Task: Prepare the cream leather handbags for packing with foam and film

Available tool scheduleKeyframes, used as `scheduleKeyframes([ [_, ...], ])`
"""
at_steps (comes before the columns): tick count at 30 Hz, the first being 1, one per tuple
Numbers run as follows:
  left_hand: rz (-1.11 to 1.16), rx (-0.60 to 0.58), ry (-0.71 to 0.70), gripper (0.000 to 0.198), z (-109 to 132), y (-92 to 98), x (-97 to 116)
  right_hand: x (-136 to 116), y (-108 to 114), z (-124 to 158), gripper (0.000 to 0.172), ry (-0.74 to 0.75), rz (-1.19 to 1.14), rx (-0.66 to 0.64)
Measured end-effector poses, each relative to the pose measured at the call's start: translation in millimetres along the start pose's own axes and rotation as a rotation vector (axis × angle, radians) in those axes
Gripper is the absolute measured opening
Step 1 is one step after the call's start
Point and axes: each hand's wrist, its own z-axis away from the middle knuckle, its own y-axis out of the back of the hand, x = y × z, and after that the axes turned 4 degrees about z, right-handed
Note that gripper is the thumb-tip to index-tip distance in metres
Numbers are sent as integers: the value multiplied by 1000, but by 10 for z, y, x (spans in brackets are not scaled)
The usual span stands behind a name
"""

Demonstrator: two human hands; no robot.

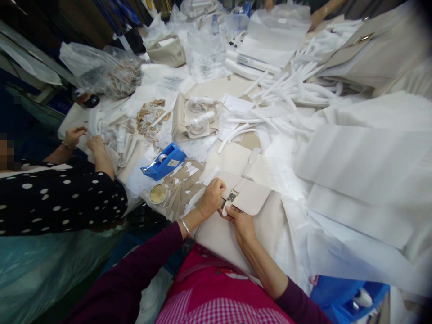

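Note:
A cream handbag lies flat on the table before me, its flap toward me. On the flap is a metal buckle with a short strap tab hanging from it. My right hand grips the tab from below, thumb on top. Just left of the buckle, my left hand is closed in a pinch at the flap's edge; what its fingertips hold is hidden. A clear-covered strap extends from the bag's far side.
A blue tape dispenser, beige strips and a round tin lie at left. Beyond stands another cream bag. White tubes and paper sheets cover the right. A co-worker's hands work at left.

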Motion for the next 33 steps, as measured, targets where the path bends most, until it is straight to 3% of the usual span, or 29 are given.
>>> scheduleKeyframes([
  [4, 83, -129, -89, 10, 36, 79, 79, -7, -2, -1, 37, 4, 0, -6],
  [9, -139, -279, -304, 16, 119, 80, 163, -38, -12, 13, 26, -1, 28, 21],
  [16, -357, -249, -425, 25, 133, -26, 92, -13, -9, -12, 22, 9, 26, 26],
  [20, -420, -242, -399, 24, 114, -63, 69, -24, -13, -9, 26, 11, 39, 20],
  [25, -291, -204, -300, 17, 119, -84, 85, -55, -19, -26, 28, 8, 49, 28],
  [29, -265, -132, -188, 13, 119, -115, 85, -64, -16, -52, 29, 15, 64, 45],
  [33, -276, 47, 0, 14, -14, -31, 55, -54, 1, -39, 33, -2, 10, 46],
])
